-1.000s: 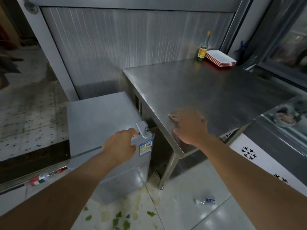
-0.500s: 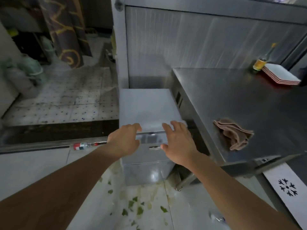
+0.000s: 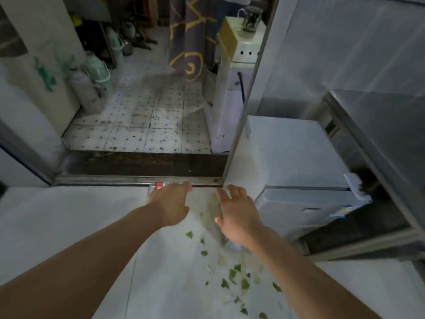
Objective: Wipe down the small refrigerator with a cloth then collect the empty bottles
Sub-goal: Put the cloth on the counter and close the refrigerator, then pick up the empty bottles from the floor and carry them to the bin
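Judging by the reach, bottle collecting is only starting: the left hand (image 3: 171,203), fingers extended and empty, covers most of a red-labelled plastic bottle (image 3: 158,186) lying by the metal door track (image 3: 103,180). The right hand (image 3: 236,215) hovers spread, holding nothing, beside the small grey refrigerator (image 3: 292,155). No cloth shows; contact is unclear.

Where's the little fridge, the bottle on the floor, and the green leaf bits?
fridge (image 3: 292,153), head view, on its flat top.
bottle (image 3: 159,185), head view, on its red label, beside the left hand (image 3: 171,203).
green leaf bits (image 3: 232,273), head view, on one scrap on the floor tiles.
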`<move>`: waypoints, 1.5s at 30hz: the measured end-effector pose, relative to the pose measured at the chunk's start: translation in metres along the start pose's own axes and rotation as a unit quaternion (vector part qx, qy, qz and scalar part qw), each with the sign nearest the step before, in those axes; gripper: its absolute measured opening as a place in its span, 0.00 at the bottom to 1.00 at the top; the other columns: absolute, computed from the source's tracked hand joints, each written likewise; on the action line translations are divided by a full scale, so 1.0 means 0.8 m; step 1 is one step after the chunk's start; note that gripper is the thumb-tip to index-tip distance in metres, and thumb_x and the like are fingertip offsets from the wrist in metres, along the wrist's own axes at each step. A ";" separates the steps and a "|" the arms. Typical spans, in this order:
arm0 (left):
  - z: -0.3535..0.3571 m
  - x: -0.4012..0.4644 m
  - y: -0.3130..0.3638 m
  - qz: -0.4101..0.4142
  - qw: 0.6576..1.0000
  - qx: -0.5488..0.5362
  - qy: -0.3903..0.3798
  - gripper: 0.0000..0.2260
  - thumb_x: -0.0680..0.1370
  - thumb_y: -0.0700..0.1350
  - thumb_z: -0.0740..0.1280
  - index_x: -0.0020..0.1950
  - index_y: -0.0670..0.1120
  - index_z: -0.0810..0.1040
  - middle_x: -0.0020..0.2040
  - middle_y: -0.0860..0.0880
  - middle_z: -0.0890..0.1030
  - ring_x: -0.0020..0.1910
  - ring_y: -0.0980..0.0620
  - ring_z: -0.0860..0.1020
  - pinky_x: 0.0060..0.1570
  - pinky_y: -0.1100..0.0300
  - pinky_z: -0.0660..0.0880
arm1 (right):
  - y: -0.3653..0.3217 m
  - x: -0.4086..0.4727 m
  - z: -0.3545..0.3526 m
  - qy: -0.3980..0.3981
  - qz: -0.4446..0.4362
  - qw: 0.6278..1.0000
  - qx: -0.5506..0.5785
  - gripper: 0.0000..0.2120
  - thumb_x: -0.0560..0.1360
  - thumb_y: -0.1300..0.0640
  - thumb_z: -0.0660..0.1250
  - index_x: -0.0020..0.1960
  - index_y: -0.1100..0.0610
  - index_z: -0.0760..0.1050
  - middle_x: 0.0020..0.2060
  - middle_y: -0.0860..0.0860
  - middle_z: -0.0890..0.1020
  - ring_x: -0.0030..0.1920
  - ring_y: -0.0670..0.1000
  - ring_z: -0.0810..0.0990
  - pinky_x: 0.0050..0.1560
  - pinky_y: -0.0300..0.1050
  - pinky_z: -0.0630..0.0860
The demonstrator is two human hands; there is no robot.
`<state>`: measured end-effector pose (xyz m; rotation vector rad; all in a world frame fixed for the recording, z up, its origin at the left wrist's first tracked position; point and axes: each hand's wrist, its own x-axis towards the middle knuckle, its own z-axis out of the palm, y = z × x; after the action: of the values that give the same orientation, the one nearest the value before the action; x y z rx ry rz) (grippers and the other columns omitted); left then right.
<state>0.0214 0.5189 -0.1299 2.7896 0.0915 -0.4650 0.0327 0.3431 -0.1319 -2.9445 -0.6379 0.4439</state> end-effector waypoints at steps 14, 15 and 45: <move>0.007 0.067 -0.220 -0.029 0.996 0.046 -0.072 0.22 0.76 0.48 0.65 0.69 0.51 0.64 0.64 0.49 0.75 0.61 0.48 0.74 0.54 0.56 0.71 | -0.141 0.136 0.117 -0.105 0.052 0.993 0.025 0.28 0.77 0.50 0.64 0.72 0.54 0.57 0.69 0.57 0.62 0.67 0.59 0.65 0.64 0.52 0.67; 0.009 0.078 -0.225 -0.030 0.995 0.050 -0.075 0.22 0.76 0.47 0.65 0.69 0.51 0.64 0.64 0.49 0.75 0.60 0.48 0.75 0.54 0.56 0.71 | -0.142 0.148 0.122 -0.108 0.057 0.992 0.030 0.28 0.77 0.50 0.64 0.72 0.55 0.57 0.69 0.57 0.62 0.67 0.59 0.65 0.64 0.51 0.68; 0.355 0.562 -0.405 0.058 0.969 0.181 -0.160 0.25 0.74 0.49 0.67 0.69 0.49 0.65 0.65 0.45 0.72 0.64 0.43 0.72 0.60 0.49 0.70 | -0.035 0.525 0.496 -0.115 0.193 0.970 0.094 0.28 0.75 0.54 0.64 0.71 0.57 0.58 0.64 0.58 0.67 0.63 0.58 0.67 0.60 0.49 0.68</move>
<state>0.3228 0.7428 -0.6263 2.9990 -0.2512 -0.9796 0.2674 0.5570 -0.6155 -2.8494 -0.0243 0.8375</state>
